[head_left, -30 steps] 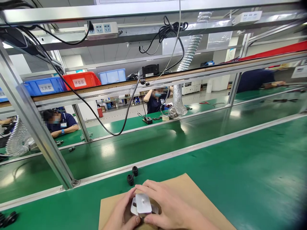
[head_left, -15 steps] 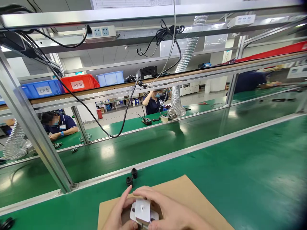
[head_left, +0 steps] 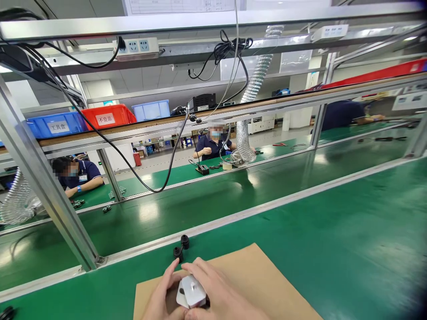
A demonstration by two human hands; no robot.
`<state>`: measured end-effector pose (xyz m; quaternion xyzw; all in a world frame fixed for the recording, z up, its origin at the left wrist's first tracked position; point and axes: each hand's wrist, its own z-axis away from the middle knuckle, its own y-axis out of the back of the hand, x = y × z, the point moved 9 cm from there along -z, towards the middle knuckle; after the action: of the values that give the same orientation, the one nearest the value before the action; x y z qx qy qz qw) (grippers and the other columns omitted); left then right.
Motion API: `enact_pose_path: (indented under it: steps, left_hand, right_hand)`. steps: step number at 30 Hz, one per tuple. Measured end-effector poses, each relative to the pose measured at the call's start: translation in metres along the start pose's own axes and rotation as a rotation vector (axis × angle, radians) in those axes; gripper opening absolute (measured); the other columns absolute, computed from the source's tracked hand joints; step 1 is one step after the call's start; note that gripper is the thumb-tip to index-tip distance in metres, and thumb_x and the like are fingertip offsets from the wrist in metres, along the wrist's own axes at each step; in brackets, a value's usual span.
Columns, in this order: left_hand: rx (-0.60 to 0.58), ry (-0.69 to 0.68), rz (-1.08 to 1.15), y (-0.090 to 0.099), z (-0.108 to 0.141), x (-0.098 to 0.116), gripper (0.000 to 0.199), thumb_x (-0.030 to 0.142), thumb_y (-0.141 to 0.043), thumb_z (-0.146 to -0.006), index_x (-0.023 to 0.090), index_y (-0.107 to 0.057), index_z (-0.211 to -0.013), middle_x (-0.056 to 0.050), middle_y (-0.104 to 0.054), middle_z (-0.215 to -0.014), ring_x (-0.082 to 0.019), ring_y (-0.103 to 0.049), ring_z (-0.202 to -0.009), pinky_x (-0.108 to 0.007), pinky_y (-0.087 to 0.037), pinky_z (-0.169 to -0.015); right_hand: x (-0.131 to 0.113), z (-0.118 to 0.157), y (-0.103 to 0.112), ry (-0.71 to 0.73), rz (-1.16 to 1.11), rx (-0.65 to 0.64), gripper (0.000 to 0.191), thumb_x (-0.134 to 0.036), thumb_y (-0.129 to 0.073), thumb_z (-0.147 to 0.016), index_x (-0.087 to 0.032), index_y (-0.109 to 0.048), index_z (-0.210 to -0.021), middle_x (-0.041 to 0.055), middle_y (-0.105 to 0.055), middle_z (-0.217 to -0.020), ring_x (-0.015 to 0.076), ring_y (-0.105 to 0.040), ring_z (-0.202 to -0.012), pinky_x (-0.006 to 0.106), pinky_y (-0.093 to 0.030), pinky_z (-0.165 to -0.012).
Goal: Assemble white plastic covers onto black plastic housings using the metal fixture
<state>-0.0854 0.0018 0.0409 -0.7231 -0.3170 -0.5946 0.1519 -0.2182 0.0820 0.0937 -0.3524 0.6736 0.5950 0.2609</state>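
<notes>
Between my two hands sits a small white block-like part (head_left: 194, 291) with rounded corners, a flat plate under its raised top and a small nub on that top. My left hand (head_left: 161, 295) curls round its left side, thumb low at the near edge. From the right, my right hand (head_left: 218, 291) wraps over it, hiding that side. Both hands are over a brown cardboard sheet (head_left: 263, 280) on the green table. Just beyond my fingertips stand two black ribbed round pieces (head_left: 178, 254), apart from my hands. The underside of the white part is hidden.
A metal post (head_left: 63, 191) rises at the left, carrying a shelf with blue and red bins (head_left: 108, 117). A black cable (head_left: 143, 183) loops down ahead. More black pieces (head_left: 6, 313) lie at the lower left corner. Co-workers (head_left: 213, 141) sit across the green bench.
The raised top of the white part has turned, its corner now pointing more toward the lower right. My right hand has shifted left over it. A co-worker opposite has lowered a raised arm.
</notes>
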Motion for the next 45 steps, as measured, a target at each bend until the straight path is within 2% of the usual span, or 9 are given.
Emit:
enact_pose_path:
  steps: [6,9,14,18,22,27,33,38,45]
  left_hand:
    - [-0.088,0.001,0.118,-0.012,-0.003,0.004,0.099,0.063,-0.089,-0.082,0.030,-0.042,-0.163,-0.018,-0.066,-0.140,-0.041,-0.066,-0.129,-0.056,-0.048,-0.116]
    - [-0.055,0.030,0.055,-0.012,-0.003,0.002,0.100,0.062,-0.090,-0.081,0.028,-0.042,-0.162,-0.018,-0.070,-0.130,-0.038,-0.069,-0.118,-0.050,-0.053,-0.107]
    - [0.046,0.011,0.076,-0.002,0.000,-0.010,0.093,0.057,-0.090,-0.084,0.031,-0.044,-0.160,-0.018,-0.066,-0.145,-0.039,-0.065,-0.131,-0.050,-0.050,-0.114]
    - [-0.007,-0.020,0.211,-0.004,-0.001,-0.018,0.099,0.054,-0.097,-0.076,0.037,-0.048,-0.160,-0.016,-0.066,-0.147,-0.041,-0.064,-0.135,-0.055,-0.049,-0.115]
    - [-0.090,0.004,0.235,-0.009,0.000,-0.017,0.090,0.050,-0.098,-0.077,0.040,-0.055,-0.156,-0.014,-0.066,-0.150,-0.042,-0.061,-0.140,-0.058,-0.044,-0.120]
    - [-0.158,0.080,0.159,-0.009,0.001,-0.018,0.104,0.055,-0.097,-0.075,0.033,-0.047,-0.163,-0.017,-0.051,-0.165,-0.043,-0.047,-0.153,-0.058,-0.036,-0.128]
    - [-0.230,0.013,0.018,-0.011,0.001,-0.022,0.111,0.060,-0.092,-0.079,0.032,-0.034,-0.169,-0.015,-0.038,-0.173,-0.044,-0.036,-0.159,-0.060,-0.026,-0.133]
    - [-0.143,0.195,-0.018,-0.012,-0.007,-0.037,0.141,0.077,-0.091,-0.069,0.027,-0.010,-0.174,-0.018,-0.062,-0.151,-0.047,-0.055,-0.143,-0.062,-0.034,-0.128]
    - [-0.014,0.144,0.062,-0.009,-0.011,-0.001,0.136,0.077,-0.082,-0.079,0.024,0.000,-0.173,-0.018,-0.060,-0.153,-0.044,-0.061,-0.135,-0.053,-0.042,-0.123]
  right_hand:
    - [-0.002,0.008,0.017,0.078,-0.076,-0.018,0.090,-0.026,-0.082,-0.075,-0.030,-0.047,-0.158,0.0101,-0.059,-0.145,0.0375,-0.050,-0.138,0.048,-0.042,-0.119]
    - [-0.001,0.004,0.003,0.045,-0.014,0.055,0.086,-0.024,-0.076,-0.073,-0.022,-0.049,-0.155,0.0145,-0.061,-0.141,0.0394,-0.054,-0.134,0.053,-0.043,-0.118]
    - [0.010,-0.003,-0.014,-0.065,0.161,0.111,0.083,-0.027,-0.074,-0.075,-0.016,-0.052,-0.154,0.0211,-0.059,-0.142,0.0453,-0.054,-0.133,0.059,-0.044,-0.115]
    - [0.001,0.001,0.005,0.061,0.083,-0.026,0.077,-0.030,-0.088,-0.069,-0.026,-0.065,-0.141,0.0108,-0.067,-0.125,0.0389,-0.062,-0.116,0.049,-0.050,-0.104]
    - [-0.020,0.009,0.030,0.219,-0.126,-0.131,0.070,-0.018,-0.082,-0.067,-0.034,-0.070,-0.135,0.0011,-0.071,-0.109,0.0275,-0.064,-0.099,0.037,-0.052,-0.091]
    - [-0.035,0.010,0.024,0.319,-0.386,-0.220,0.087,-0.005,-0.071,-0.064,-0.033,-0.065,-0.147,0.0045,-0.066,-0.142,0.0309,-0.058,-0.134,0.041,-0.045,-0.116]
    - [-0.024,0.006,0.010,0.348,-0.402,-0.124,0.070,-0.021,-0.081,-0.078,-0.029,-0.066,-0.146,0.0104,-0.065,-0.143,0.0321,-0.059,-0.135,0.045,-0.046,-0.117]
    - [-0.020,0.001,-0.002,0.247,-0.300,-0.095,0.054,-0.017,-0.076,-0.077,-0.029,-0.072,-0.130,0.0065,-0.069,-0.132,0.0298,-0.063,-0.124,0.039,-0.049,-0.107]
    - [0.010,-0.018,-0.025,0.029,-0.042,0.091,0.059,-0.020,-0.077,-0.070,-0.028,-0.068,-0.127,0.0057,-0.064,-0.124,0.0308,-0.063,-0.113,0.036,-0.049,-0.095]
